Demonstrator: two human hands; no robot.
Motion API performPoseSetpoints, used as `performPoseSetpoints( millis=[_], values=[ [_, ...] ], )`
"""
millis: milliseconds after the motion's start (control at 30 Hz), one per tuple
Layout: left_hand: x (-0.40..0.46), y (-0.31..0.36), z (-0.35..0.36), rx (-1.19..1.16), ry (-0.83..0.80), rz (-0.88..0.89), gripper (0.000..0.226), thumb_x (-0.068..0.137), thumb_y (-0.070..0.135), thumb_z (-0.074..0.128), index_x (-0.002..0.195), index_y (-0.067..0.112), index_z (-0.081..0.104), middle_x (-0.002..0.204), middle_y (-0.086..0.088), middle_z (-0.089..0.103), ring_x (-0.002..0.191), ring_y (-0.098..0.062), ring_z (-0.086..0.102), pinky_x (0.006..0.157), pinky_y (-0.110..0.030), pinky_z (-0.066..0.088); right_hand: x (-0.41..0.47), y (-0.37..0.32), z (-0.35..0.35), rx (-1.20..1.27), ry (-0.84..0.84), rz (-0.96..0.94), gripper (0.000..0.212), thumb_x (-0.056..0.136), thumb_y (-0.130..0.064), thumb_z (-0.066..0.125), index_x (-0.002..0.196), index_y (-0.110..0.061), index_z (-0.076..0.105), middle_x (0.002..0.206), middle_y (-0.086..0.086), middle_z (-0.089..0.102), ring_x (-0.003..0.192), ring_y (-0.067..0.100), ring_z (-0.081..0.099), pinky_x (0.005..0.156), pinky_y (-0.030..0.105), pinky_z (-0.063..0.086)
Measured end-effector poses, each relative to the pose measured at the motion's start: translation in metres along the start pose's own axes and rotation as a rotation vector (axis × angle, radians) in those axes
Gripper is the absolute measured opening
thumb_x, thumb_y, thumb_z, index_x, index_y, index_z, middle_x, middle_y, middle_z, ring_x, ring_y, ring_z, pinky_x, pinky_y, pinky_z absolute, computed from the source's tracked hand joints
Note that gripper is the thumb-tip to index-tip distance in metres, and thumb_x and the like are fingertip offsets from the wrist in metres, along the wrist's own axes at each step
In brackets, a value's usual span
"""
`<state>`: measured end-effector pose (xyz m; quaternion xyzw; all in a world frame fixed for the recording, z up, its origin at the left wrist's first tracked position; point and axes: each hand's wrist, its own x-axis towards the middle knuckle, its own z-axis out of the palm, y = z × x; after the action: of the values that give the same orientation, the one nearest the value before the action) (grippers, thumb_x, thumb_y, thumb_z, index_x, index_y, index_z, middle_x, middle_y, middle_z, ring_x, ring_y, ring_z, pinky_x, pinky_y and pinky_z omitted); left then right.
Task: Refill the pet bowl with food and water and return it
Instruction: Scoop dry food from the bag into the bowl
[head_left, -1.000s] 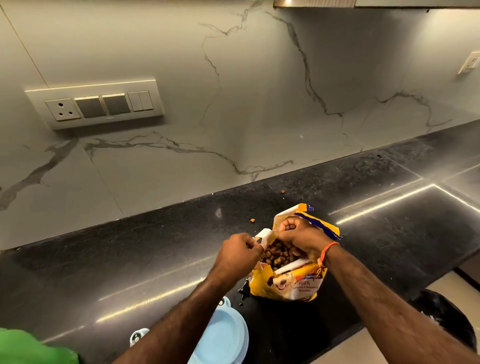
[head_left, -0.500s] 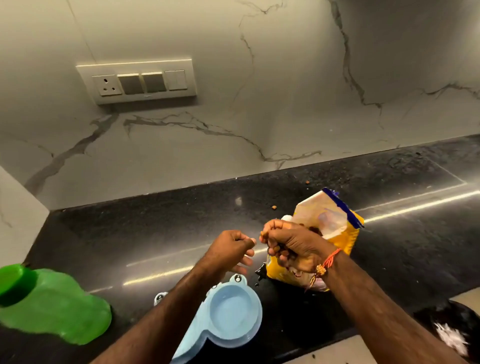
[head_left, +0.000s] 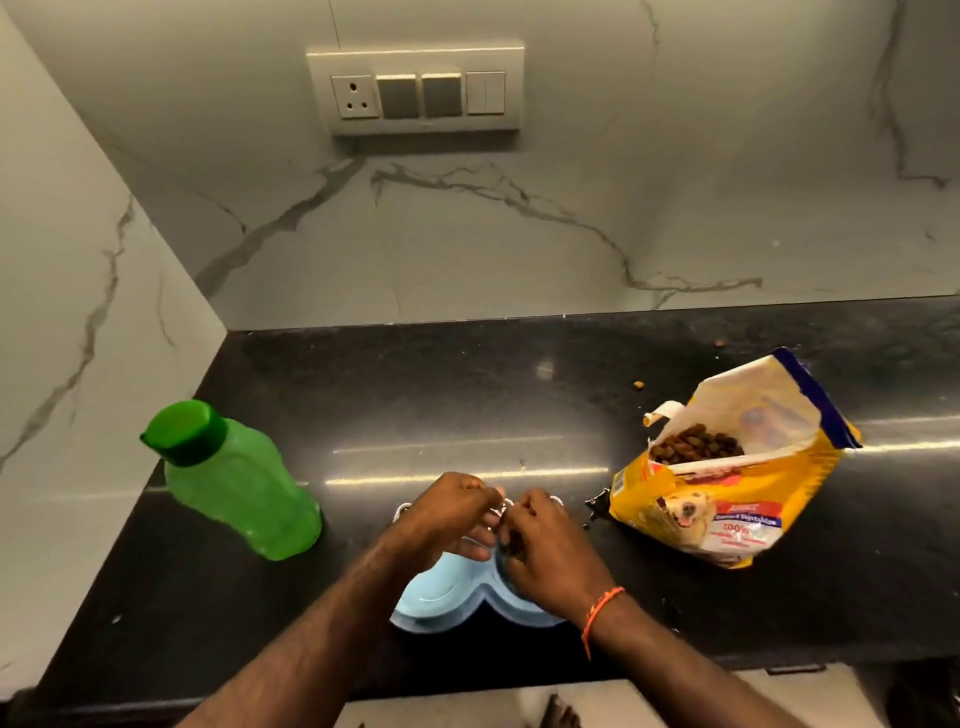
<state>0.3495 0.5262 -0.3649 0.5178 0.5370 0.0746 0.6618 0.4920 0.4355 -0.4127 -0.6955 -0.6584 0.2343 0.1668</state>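
A light blue double pet bowl (head_left: 441, 597) sits at the front edge of the black counter, mostly covered by my hands. My right hand (head_left: 545, 551) is curled over the bowl's right cup and holds brown kibble in its fingers. My left hand (head_left: 447, 514) hovers over the left cup with loosely curled fingers and holds nothing. An open yellow pet food bag (head_left: 737, 467) with kibble showing stands to the right. A green water bottle (head_left: 234, 478) with its cap on stands to the left.
Black counter (head_left: 467, 405) meets marble walls at the back and left. A switch panel (head_left: 415, 88) is on the back wall. A few stray kibble pieces (head_left: 638, 384) lie behind the bag. The floor and a bare foot (head_left: 558, 714) show below the counter edge.
My right hand left the bag with a handful of kibble and moved left over the bowl. My left hand let go of the bag and came over the bowl. The view swung left.
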Motion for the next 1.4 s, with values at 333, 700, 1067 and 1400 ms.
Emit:
performPoseSetpoints(
  millis=[333,700,1067,1400],
  values=[
    [0.002,0.003,0.001,0.082,0.055,0.051,0.022,0.098,0.026,0.064,0.093,0.008,0.075,0.084,-0.007,0.070,0.068,-0.019,0.064,0.065,-0.031,0.058,-0.012,-0.017,-0.011,-0.134,-0.019,-0.037,0.046,0.073,-0.042,0.034,0.082,-0.024,0.075,0.095,-0.006,0.072,0.089,0.017,0.064,0.076,0.033,0.053],
    [0.009,0.036,0.022,0.230,0.065,0.187,0.022,0.100,0.028,0.064,0.095,0.009,0.073,0.090,-0.010,0.076,0.064,-0.016,0.066,0.051,-0.024,0.052,0.007,-0.007,-0.104,-0.099,0.326,0.179,0.021,0.086,-0.020,0.056,0.086,-0.020,0.077,0.090,0.001,0.076,0.086,0.022,0.068,0.074,0.033,0.050],
    [0.038,0.099,0.092,0.359,-0.008,0.351,0.023,0.098,0.031,0.067,0.094,0.009,0.072,0.096,-0.015,0.077,0.068,-0.013,0.069,0.060,-0.031,0.059,0.019,0.094,-0.184,-0.279,-0.017,0.581,0.056,0.067,-0.065,0.073,0.111,-0.031,0.073,0.114,0.004,0.070,0.114,0.027,0.062,0.093,0.035,0.049],
    [0.046,0.112,0.136,0.448,-0.075,0.377,0.022,0.095,0.025,0.066,0.075,0.018,0.072,0.070,-0.006,0.072,0.063,-0.014,0.066,0.057,-0.031,0.060,0.013,0.114,-0.167,-0.304,-0.246,0.644,0.093,0.075,-0.071,0.066,0.153,-0.039,0.027,0.165,0.012,0.017,0.151,0.044,0.014,0.120,0.059,0.022]
  ],
)
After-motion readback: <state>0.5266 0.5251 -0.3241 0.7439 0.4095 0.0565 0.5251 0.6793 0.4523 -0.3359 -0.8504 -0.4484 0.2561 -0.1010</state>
